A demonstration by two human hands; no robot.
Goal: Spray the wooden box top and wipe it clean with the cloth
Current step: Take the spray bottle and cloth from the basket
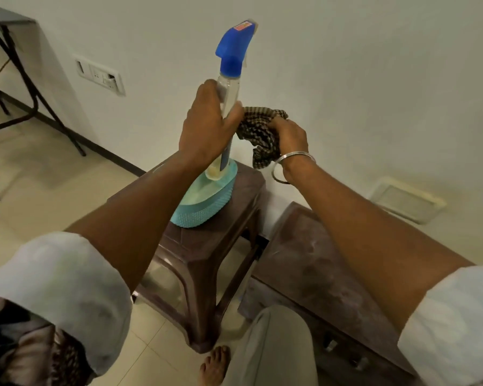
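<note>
The clear spray bottle with a blue trigger head [230, 87] is gripped upright by the left hand [207, 126] above the brown plastic stool [201, 246], apparently ready for aiming. The checked brown cloth [260, 129] is bunched in the right hand [290, 135] for wiping. The dusty dark wooden box [313, 263] is seen just beside the stool.

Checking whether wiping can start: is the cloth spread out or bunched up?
Bunched up. The cloth hangs in crumpled folds from the right hand, which grips it in the air beside the bottle.

spray bottle [232, 48] middle under left hand [207, 126]; wooden box [313, 263] partly behind arm [374, 232]
</note>
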